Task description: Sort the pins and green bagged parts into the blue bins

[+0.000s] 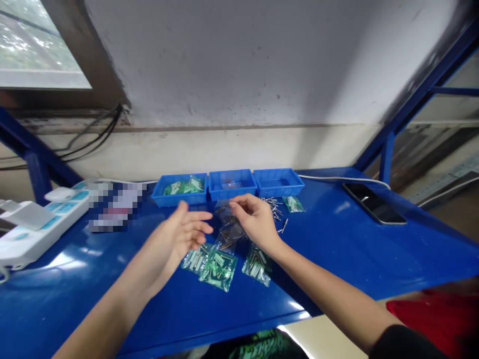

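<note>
left hand (187,229) is just L of ctr, wide open w/ fingers loosely spread, looks free; right hand (258,217) is about mid-frame, thumb + fingers curled nearly together right at the edge of a clear baggie (223,209), can't tell if it's actually gripped tho; another clear bag (229,234) w/ brownish pcs in it sits just below that; green-tinted packets (218,269) lie lower ctr, two of 'em overlapping, one off to the R; loose metal pins (274,208) are piled just R of the right hand, w/ a small green packet (294,204) near; left bin (179,201) has green packets, middle bin (232,193) has clear bags; phone (374,203) is far R, pwr strip (56,219) far L, all on the blue table (337,249)
</note>
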`<control>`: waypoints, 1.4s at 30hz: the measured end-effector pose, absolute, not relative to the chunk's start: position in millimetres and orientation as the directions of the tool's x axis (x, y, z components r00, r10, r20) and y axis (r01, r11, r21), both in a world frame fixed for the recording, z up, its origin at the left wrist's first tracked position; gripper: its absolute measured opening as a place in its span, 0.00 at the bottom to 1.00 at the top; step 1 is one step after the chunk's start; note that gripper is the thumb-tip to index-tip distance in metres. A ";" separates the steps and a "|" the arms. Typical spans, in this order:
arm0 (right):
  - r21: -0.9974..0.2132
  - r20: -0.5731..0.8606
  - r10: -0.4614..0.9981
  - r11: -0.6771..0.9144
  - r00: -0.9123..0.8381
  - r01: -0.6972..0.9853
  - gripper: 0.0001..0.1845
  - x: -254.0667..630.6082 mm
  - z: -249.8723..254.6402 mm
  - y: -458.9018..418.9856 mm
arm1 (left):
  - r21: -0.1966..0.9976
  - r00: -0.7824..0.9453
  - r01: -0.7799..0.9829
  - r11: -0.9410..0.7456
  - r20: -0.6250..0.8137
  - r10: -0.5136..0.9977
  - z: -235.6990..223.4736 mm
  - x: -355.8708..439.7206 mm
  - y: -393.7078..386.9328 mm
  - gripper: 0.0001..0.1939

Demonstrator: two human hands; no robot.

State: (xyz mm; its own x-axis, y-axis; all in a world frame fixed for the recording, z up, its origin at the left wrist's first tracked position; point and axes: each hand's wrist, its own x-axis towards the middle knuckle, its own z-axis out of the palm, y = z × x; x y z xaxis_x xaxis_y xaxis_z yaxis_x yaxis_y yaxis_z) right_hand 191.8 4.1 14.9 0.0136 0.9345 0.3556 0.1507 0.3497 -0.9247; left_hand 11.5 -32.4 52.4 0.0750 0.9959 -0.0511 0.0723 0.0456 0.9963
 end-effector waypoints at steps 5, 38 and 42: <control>-0.761 0.545 0.832 0.543 -0.103 0.355 0.14 192.7 11.4 -0.5 | 0.988 0.114 -0.095 0.122 -0.110 0.987 28.4 36.6 11.5 0.13; -0.602 0.735 0.678 0.663 -0.018 0.445 0.08 203.3 35.2 11.5 | 0.929 0.213 0.279 -0.242 0.185 0.959 6.1 34.8 6.2 0.12; -0.280 0.960 0.193 0.704 0.203 0.653 0.17 223.1 60.0 32.5 | 0.529 0.401 0.699 -0.481 0.267 0.876 6.3 36.1 -4.9 0.21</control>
State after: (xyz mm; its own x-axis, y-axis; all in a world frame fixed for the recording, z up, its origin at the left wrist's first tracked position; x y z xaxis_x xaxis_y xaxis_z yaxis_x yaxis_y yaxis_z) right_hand 223.1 32.5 60.0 0.2031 0.1932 0.9599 0.6532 0.7036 -0.2799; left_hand 36.1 -4.9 6.3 0.4009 0.8763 0.2671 0.6991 -0.4810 0.5290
